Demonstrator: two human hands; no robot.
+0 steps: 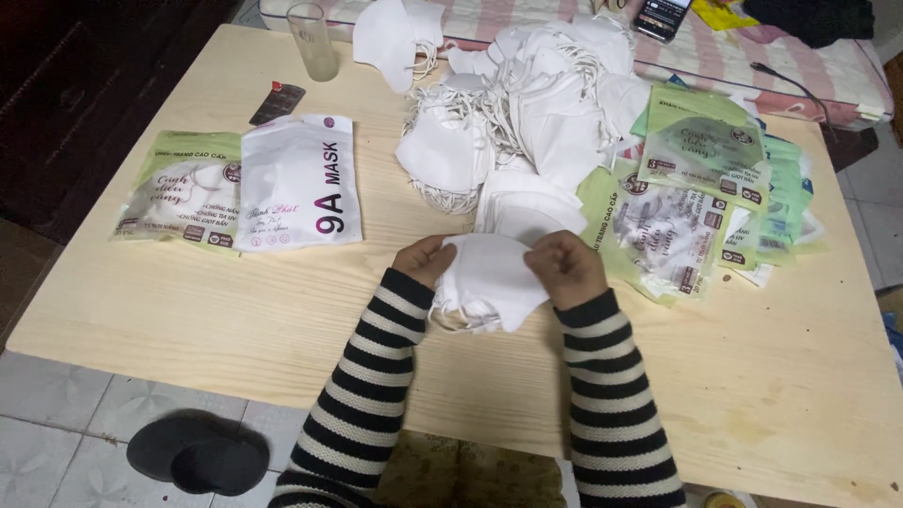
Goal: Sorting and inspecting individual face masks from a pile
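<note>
The desk (pixel 235 310) is pale, matt wood with fine grain, the masks (pixel 489 277) soft matt white cloth, the pouches (pixel 299 183) glossy plastic, the tumbler (pixel 312 42) clear glass.

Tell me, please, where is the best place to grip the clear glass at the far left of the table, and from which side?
Grip the glass around its middle, probably from the left. It stands upright, tall and narrow, so fingers can wrap its wall. The table on its left looks bare, while loose white masks lie close on its right. Both hands, left and right, now hold a mask stack.
</note>
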